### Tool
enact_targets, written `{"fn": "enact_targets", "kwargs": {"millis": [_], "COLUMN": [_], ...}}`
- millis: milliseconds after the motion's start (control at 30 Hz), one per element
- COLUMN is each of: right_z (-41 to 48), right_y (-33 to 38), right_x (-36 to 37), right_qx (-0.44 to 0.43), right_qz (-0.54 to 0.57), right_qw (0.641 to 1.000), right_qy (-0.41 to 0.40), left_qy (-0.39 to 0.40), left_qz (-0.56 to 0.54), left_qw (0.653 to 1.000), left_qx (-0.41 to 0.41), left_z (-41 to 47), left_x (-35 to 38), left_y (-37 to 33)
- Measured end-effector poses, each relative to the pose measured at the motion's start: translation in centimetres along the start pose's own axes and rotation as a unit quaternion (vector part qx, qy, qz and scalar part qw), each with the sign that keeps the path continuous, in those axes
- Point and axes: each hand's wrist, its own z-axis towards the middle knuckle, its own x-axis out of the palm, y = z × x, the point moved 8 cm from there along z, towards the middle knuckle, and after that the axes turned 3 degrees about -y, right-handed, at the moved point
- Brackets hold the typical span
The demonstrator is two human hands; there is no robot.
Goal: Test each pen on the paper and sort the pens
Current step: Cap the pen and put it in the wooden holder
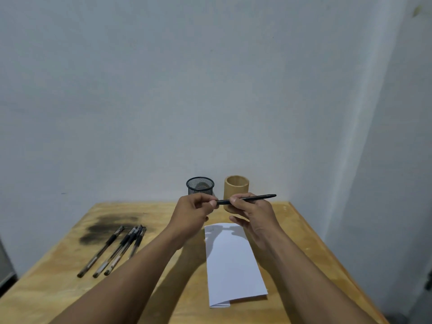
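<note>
Pen (247, 199) pinched level between both hands, left hand (195, 212) gripping one end, right hand (253, 213) gripping middle, above paper (231, 263).

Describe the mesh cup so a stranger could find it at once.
Look to the far edge of the wooden table, against the wall. Two cups stand there side by side, behind the raised hands. The mesh cup is the left one: black see-through wire, unlike the solid tan bamboo cup beside it.
</note>
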Motion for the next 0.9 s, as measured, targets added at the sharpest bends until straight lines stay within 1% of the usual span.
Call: {"fn": "enact_targets", "kwargs": {"millis": [133, 267, 433, 500, 533, 600, 667, 767, 833, 900], "right_z": [-0.2, -0.3, 0.0, 0.1, 0.2, 0.1, 0.2, 0.7, 1.4, 2.3], "right_y": [-0.3, -0.1, 0.3, 0.5, 0.8, 1.3, 1.7, 2.7, 3.4, 4.2], "right_x": [0.5, 0.9, 1.1, 0.2, -0.5, -1.5, -2.2, -1.9, -1.3, -1.3], "right_qx": [0.011, 0.005, 0.015, 0.026, 0.026, 0.018, 0.000, -0.060, -0.104, -0.136], "right_qz": [0.038, 0.050, 0.047, 0.065, 0.057, -0.014, -0.128, -0.291, -0.355, -0.388], "right_qw": [0.999, 0.999, 0.999, 0.997, 0.998, 0.999, 0.991, 0.953, 0.926, 0.909], "right_qy": [0.001, -0.002, 0.015, 0.016, 0.019, 0.036, 0.049, 0.063, 0.077, 0.072], "left_qy": [-0.001, -0.021, -0.021, -0.022, -0.020, -0.013, -0.004, -0.003, -0.020, -0.049], "left_qz": [-0.064, -0.101, -0.098, -0.102, -0.102, -0.073, -0.039, 0.005, 0.042, 0.036], "left_qw": [0.997, 0.994, 0.994, 0.993, 0.993, 0.995, 0.998, 1.000, 0.999, 0.997], "left_qx": [-0.034, -0.044, -0.048, -0.058, -0.063, -0.060, -0.047, -0.010, 0.025, 0.039], "left_z": [-0.1, -0.1, -0.2, -0.1, 0.0, 0.2, 0.4, 1.1, 2.0, 2.8], "left_x": [0.5, 0.4, 0.7, 0.3, 0.0, -0.6, -0.6, 0.5, 1.3, 2.0], "left_y": [0.4, 0.6, 0.2, 0.2, 0.3, 0.5, 0.4, -0.8, -1.7, -1.8]}}
